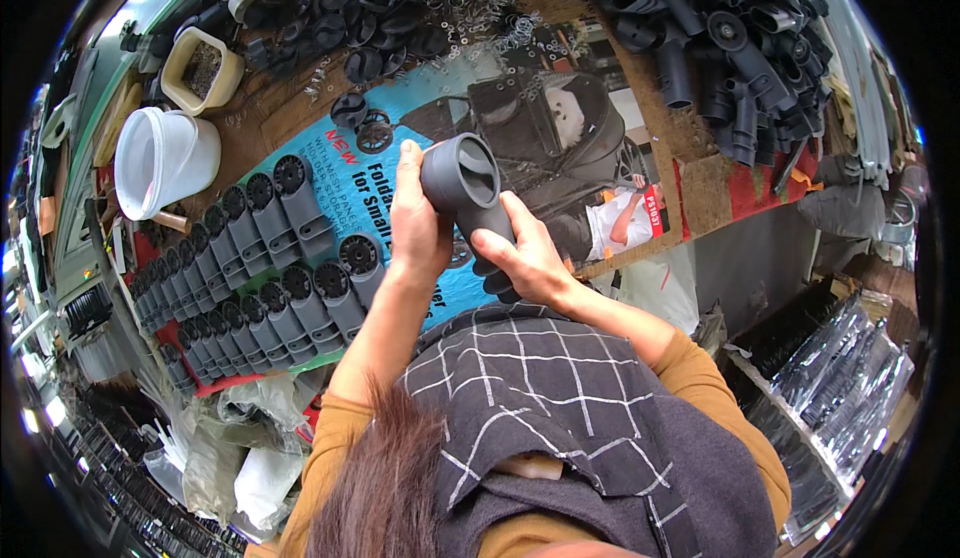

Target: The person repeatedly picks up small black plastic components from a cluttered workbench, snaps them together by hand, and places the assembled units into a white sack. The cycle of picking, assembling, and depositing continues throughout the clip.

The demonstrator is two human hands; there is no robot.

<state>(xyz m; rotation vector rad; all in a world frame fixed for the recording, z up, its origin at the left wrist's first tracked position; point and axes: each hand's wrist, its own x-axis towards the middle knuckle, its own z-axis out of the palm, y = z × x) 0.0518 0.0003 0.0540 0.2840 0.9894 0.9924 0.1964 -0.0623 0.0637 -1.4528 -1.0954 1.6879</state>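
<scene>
Over the middle of the workbench, both hands grip one dark grey plastic tube fitting (462,180). Its round end carries a knob-like cap with a raised bar across it and faces up and to the right. My left hand (422,220) wraps the left side, its thumb pointing up along the round head. Lower down, my right hand (525,261) closes around the tube part, thumb lying across it. The fingers partly hide the fitting's lower end. Just left of the hands stand rows of similar grey tube fittings (290,213) with round wheel-like ends.
A printed blue sheet (400,93) covers the bench. Loose black round caps (350,110) and small metal springs (500,33) lie toward the back. Grey tube parts (745,78) are heaped at back right. A white bucket (165,163) and cream tub (202,68) stand at left.
</scene>
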